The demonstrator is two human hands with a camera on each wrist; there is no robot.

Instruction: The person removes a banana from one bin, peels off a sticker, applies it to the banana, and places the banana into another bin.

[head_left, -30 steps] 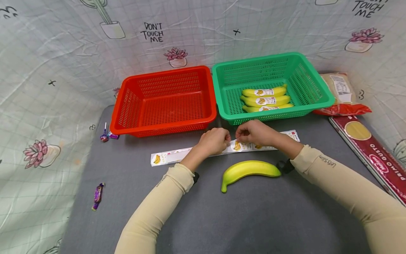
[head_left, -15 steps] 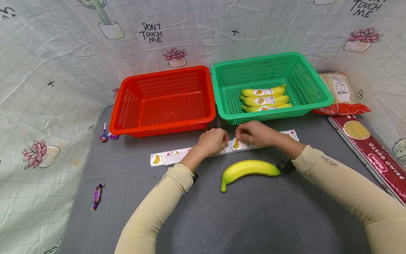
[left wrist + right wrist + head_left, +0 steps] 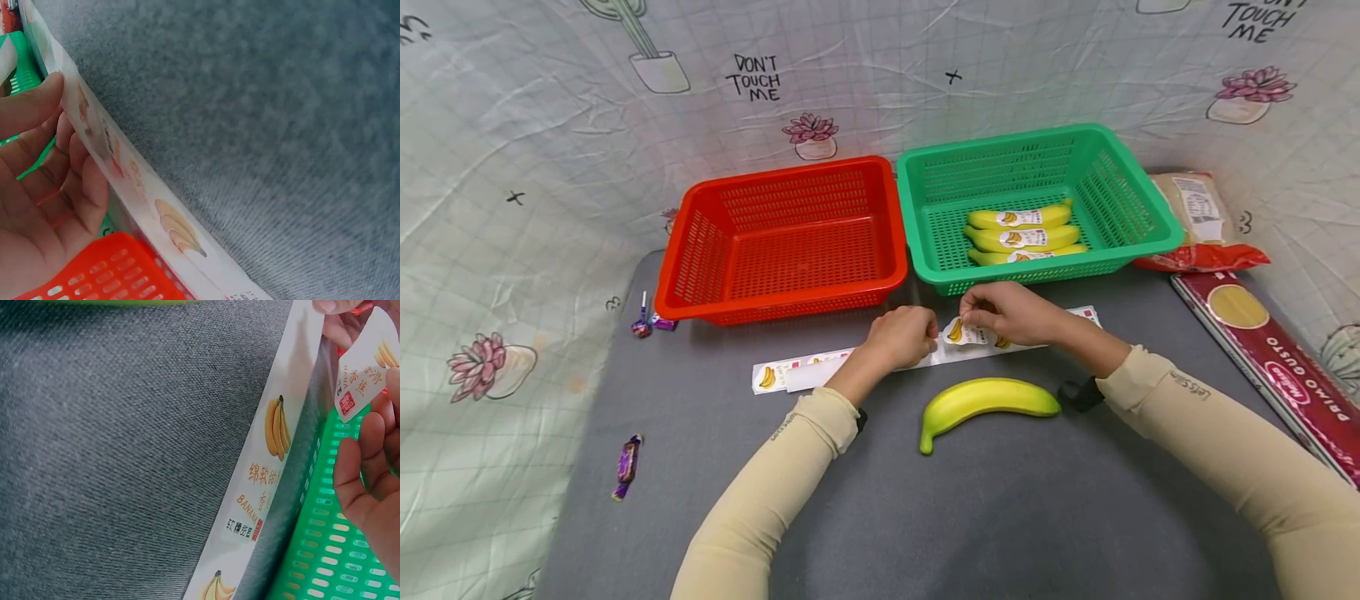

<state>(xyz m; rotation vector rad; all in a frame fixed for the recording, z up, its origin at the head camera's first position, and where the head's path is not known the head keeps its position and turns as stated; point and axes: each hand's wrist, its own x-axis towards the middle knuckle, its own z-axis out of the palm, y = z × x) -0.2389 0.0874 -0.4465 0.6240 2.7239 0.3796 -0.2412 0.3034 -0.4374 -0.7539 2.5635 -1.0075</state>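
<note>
A white strip of banana stickers (image 3: 769, 377) lies across the grey table in front of the baskets. My left hand (image 3: 901, 337) pinches the strip near its middle, thumb on the edge in the left wrist view. Between the thumb and fingers of my right hand (image 3: 1013, 312) is a single white sticker (image 3: 364, 370) with a banana picture, lifted off the strip. Bare backing shows between the hands, while printed stickers remain on the right part of the strip (image 3: 265, 450). A yellow banana (image 3: 985, 400) with a greenish stem lies just nearer me, without a label on its visible side.
A red basket (image 3: 782, 293) stands at the back left. Beside it, a green basket (image 3: 1045, 271) holds three labelled bananas (image 3: 1018, 218). At right are a grain bag (image 3: 1198, 212) and a dark red box (image 3: 1270, 358). Wrapped candy (image 3: 627, 467) and a lollipop (image 3: 642, 325) lie left.
The sticker at my right fingertips has come up off the strip and now tilts free in the pinch. My left hand keeps its hold on the strip.
</note>
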